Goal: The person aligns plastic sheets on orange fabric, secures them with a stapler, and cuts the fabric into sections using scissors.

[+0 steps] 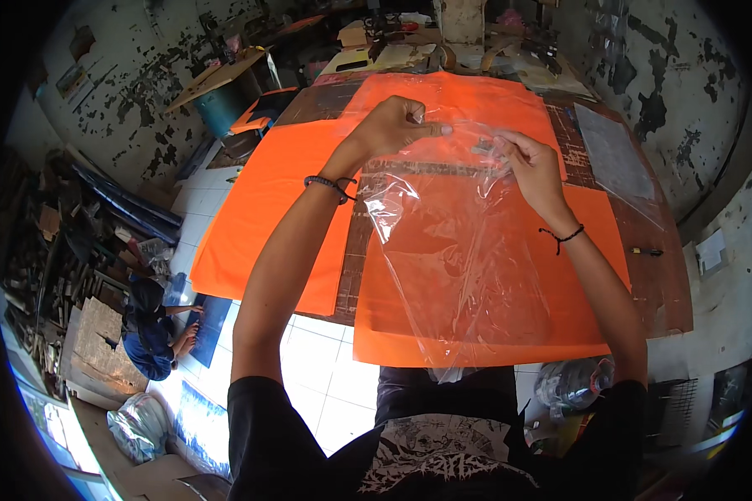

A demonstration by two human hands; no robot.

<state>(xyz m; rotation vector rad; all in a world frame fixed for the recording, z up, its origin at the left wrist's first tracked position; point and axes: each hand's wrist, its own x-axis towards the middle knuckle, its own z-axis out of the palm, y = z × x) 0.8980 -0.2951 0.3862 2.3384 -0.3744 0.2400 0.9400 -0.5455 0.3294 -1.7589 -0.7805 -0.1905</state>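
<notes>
Plastic film [468, 267], transparent and creased, hangs below and between the two hands, draping over the near orange sheet [589, 242] on the brown worktable [664, 288]; its narrow lower end reaches past that sheet's front edge, toward the person's lap. Near the film's upper right, the right hand [526, 167] pinches it between thumb and bent fingers. The left hand [401, 121] is by the upper left, fingers curled in and thumb laid straight toward the right hand; I cannot tell whether that thumb presses on the film.

Both arms stretch forward from black sleeves, the left wrist wearing a thick dark bracelet [330, 186], the right a thin one. The hands stand near each other but apart.

Being see-through, the film has an upper edge that is hard to trace against the orange behind it, and a small greyish patch beside the right fingertips is unclear. The left fingertips are largely hidden by their own curl. Forearms partly cover the worktable's edges.
</notes>
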